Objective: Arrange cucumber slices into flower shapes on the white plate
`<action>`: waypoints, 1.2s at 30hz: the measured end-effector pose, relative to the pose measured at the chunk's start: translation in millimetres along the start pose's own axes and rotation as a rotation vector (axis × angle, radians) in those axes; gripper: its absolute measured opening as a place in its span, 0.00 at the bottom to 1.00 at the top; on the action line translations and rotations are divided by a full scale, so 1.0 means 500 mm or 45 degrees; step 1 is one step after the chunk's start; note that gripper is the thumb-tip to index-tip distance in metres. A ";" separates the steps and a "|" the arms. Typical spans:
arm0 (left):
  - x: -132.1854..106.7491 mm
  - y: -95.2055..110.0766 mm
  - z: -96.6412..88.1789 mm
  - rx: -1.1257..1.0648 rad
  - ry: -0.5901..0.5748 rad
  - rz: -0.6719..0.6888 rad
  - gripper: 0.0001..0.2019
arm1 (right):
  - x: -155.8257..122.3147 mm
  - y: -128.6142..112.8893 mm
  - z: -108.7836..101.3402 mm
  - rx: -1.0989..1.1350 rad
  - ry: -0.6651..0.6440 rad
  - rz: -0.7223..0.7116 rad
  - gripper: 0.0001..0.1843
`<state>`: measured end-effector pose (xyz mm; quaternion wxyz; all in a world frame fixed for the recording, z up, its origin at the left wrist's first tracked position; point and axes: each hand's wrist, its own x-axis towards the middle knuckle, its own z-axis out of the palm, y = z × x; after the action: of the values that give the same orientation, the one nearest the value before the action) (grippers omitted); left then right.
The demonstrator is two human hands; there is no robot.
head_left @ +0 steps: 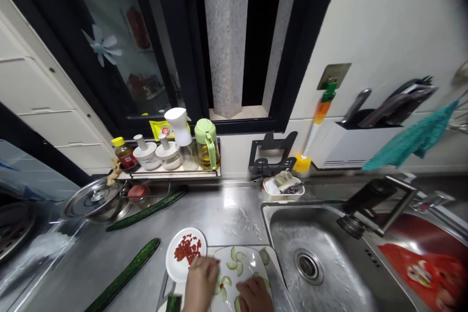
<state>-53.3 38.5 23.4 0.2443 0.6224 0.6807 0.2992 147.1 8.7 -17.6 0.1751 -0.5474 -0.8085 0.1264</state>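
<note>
Cucumber slices (234,264) lie spread on a white rectangular plate (252,253) at the worktop's (226,209) front edge, just left of the sink (314,248). Left hand (200,283) pinches a slice between fingertips; right hand (254,295) rests loosely curled on the plate, seemingly steadying it. A round dish of red berries (186,249) sits touching the plate, within easy reach. Two whole cucumbers (124,275) lie farther left.
</note>
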 end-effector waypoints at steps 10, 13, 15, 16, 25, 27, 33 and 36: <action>0.021 0.081 0.078 0.082 -0.126 0.165 0.12 | 0.038 -0.017 -0.059 0.152 -0.078 0.269 0.22; 0.024 0.081 0.081 0.088 -0.167 0.140 0.12 | 0.049 -0.013 -0.039 0.134 -0.086 0.339 0.25; 0.025 0.081 0.083 0.093 -0.178 0.133 0.12 | 0.055 -0.010 -0.023 0.115 -0.083 0.361 0.26; 0.025 0.082 0.084 0.097 -0.179 0.132 0.13 | 0.058 -0.008 -0.015 0.102 -0.077 0.364 0.26; 0.028 0.087 0.089 0.158 -0.198 0.101 0.14 | 0.069 -0.001 0.002 0.029 -0.062 0.313 0.26; 0.028 0.086 0.088 0.159 -0.209 0.093 0.14 | 0.069 0.000 0.005 0.012 -0.062 0.311 0.26; 0.026 0.083 0.083 0.142 -0.221 0.073 0.15 | 0.071 -0.003 0.005 -0.031 -0.112 0.302 0.28; 0.023 0.074 0.079 0.128 -0.237 0.069 0.15 | 0.071 -0.006 -0.006 -0.015 -0.120 0.301 0.30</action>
<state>-0.8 55.5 22.6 0.2668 0.6770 0.6522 0.2122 133.6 40.8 -8.7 0.1176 -0.6332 -0.7465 0.1669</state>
